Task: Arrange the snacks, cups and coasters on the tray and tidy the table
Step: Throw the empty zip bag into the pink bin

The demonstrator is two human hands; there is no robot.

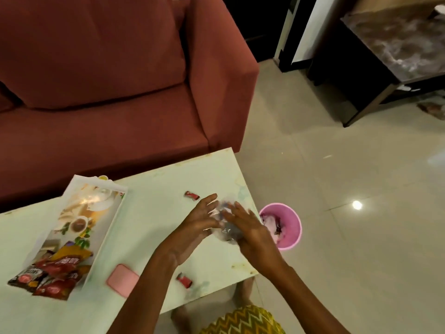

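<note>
A pale green table point(168, 189) is standing in front of a red sofa point(108, 92), with shiny floor tiles point(337, 177) stretching off to the right. At the table's right edge the person is pressing a crumpled wad of clear plastic point(225, 229) between both hands. The left hand point(199, 220) is touching it from the left with its fingers spread and straight. The right hand point(250, 227) is lying over it with its fingers stretched out, too blurred to see any grip.

Just beyond the hands, down on the floor, a pink bin point(296, 220) is holding scraps. Well to their left, a picture-printed tray point(96, 208) is carrying snack packets point(55, 271) on its near end. A pink coaster point(122, 280) is lying on the table just beside the tray. One small red wrapper point(192, 195) is sitting just past the left hand's fingertips, another point(184, 280) beside the left forearm.
</note>
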